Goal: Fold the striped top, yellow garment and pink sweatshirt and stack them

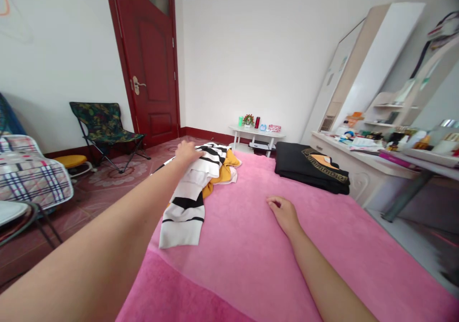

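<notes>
My left hand (pixel 188 154) reaches far forward onto a heap of clothing at the bed's left side. Its fingers are closed over a black-and-white striped knit top (pixel 184 217), and the fingertips are partly lost in the fabric. One striped sleeve stretches from the heap towards me. Under and beside it lies a mustard-yellow garment (pixel 231 159), crumpled, with some pale cloth at its edge. Above the pink bedspread (pixel 236 226), my right hand (pixel 284 213) is loosely curled, with a gap between thumb and fingers and nothing in it.
A folded black garment with a gold pattern (pixel 310 166) lies at the bed's far right. Beyond stands a low white table (pixel 258 133) with small items. A cluttered dressing table (pixel 376 162) borders the right side; a camouflage folding chair (pixel 107 126) stands left near the red door (pixel 152 64).
</notes>
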`<state>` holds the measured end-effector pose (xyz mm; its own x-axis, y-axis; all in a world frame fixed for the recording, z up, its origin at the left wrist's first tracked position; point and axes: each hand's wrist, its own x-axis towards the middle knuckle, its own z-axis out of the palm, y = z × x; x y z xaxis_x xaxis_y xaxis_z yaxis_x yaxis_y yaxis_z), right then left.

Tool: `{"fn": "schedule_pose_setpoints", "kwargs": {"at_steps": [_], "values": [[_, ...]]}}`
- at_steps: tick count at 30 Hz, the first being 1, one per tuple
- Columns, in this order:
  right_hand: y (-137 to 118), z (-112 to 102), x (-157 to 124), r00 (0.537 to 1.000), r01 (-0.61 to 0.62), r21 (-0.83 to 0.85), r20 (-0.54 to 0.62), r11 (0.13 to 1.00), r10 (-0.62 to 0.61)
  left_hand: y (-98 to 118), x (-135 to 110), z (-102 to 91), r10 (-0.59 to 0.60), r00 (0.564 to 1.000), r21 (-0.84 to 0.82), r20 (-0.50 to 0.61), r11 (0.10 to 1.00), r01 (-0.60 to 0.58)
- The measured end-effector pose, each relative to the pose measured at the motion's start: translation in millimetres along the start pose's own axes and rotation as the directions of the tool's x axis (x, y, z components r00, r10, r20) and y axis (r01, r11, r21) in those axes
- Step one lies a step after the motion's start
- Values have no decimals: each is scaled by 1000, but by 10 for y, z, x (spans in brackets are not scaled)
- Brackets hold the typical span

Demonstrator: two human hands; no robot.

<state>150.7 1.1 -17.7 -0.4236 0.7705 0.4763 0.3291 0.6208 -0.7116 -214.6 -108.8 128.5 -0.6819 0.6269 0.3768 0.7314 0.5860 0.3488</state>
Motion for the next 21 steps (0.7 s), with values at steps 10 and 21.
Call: {"fn": "schedule_pose_setpoints", "kwargs": {"at_steps": [10,21], "values": [[-41,-4,-6,1000,-25,-2,5,1000,25,-364,13,125,-202,979,-293,-33,938,184],[-31,-58,31,956,-154,317,-192,936,222,1710,9,-979,257,854,-314,-452,850,-422]]}}
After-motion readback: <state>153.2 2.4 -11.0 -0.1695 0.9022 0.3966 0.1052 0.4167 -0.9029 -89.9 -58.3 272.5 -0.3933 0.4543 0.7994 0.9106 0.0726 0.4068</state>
